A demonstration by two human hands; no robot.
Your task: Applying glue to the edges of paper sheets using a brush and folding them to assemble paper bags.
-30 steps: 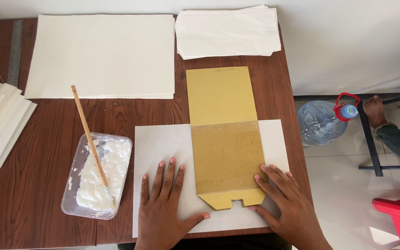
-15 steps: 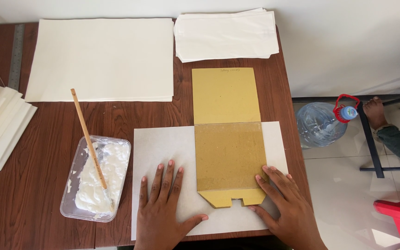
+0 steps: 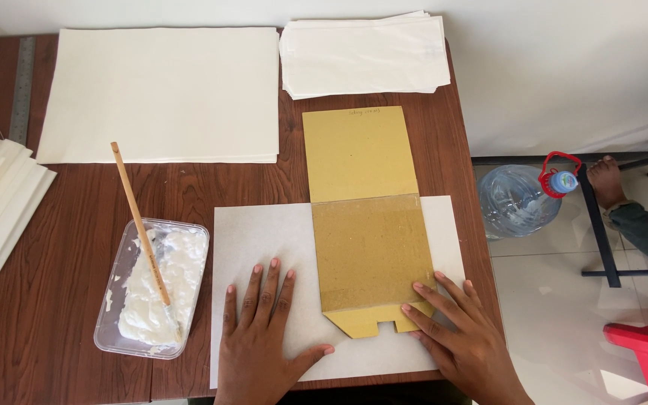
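While the brown wooden table (image 3: 211,187) is carrying a grey sheet (image 3: 264,232) at its near edge, the left hand (image 3: 260,337) is lying flat on that sheet with fingers spread wide, holding nothing. The right hand (image 3: 459,337) is also lying open, its fingertips pressing the lower right corner of a yellow-brown card template (image 3: 369,225), which is stretching from the table's middle down across the sheet, its notched end nearest the person. A clear tub of white paste (image 3: 151,289) with a wooden-handled brush (image 3: 140,225) in it is sitting just left of the sheet, and stacks of cream paper (image 3: 163,94) are lying farther back.
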